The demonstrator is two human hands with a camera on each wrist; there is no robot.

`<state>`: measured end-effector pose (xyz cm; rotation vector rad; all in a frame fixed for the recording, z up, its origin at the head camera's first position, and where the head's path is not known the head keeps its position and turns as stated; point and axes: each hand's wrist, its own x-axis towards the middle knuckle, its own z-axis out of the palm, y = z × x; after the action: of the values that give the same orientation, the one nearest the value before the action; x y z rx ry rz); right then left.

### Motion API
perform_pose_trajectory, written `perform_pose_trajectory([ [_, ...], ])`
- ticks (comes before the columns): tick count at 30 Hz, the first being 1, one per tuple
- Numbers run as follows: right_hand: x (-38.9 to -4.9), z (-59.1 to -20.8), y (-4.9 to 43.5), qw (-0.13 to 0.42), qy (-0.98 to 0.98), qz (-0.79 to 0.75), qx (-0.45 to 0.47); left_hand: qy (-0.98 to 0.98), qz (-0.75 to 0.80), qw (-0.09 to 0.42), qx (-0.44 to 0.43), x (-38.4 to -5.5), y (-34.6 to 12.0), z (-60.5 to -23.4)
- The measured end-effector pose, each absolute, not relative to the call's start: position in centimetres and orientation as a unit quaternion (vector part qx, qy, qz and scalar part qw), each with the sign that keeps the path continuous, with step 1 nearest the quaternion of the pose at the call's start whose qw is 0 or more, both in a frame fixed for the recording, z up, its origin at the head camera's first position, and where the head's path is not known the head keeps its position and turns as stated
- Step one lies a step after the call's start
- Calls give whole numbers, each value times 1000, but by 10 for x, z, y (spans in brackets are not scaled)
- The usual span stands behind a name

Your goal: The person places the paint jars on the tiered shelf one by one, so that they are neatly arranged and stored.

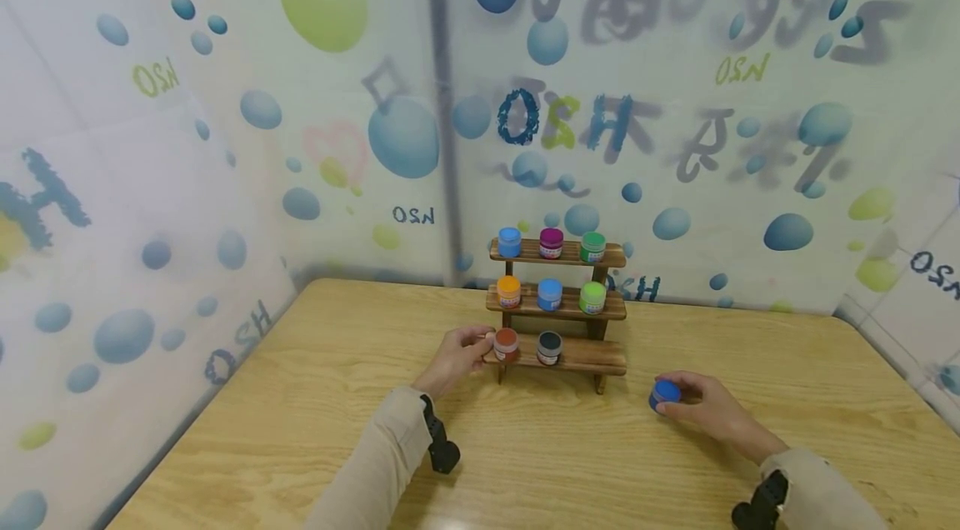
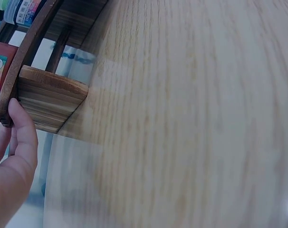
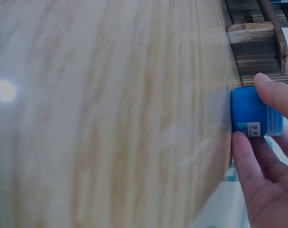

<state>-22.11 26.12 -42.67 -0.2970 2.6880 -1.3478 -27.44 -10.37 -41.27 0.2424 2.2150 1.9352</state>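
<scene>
A small three-tier wooden display rack stands toward the back of the table. My left hand pinches the left end of its bottom tier; in the left wrist view the fingers lie against the board's edge. On that tier sit a reddish-brown paint jar and a black paint jar, with bare wood to their right. To the right of the rack, my right hand grips a dark blue paint jar between thumb and fingers. This jar is upright, its base right at the tabletop.
The middle tier carries orange, blue and light green jars. Blue, purple and green ones line the top tier. Behind the wooden table hangs a bubble-printed curtain.
</scene>
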Motion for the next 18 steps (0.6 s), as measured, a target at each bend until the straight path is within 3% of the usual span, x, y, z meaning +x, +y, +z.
perform_pose_trajectory([
  [18,-219,-403,260,47,900,-418,-112,747,654,90,82,-278,-104,-417],
])
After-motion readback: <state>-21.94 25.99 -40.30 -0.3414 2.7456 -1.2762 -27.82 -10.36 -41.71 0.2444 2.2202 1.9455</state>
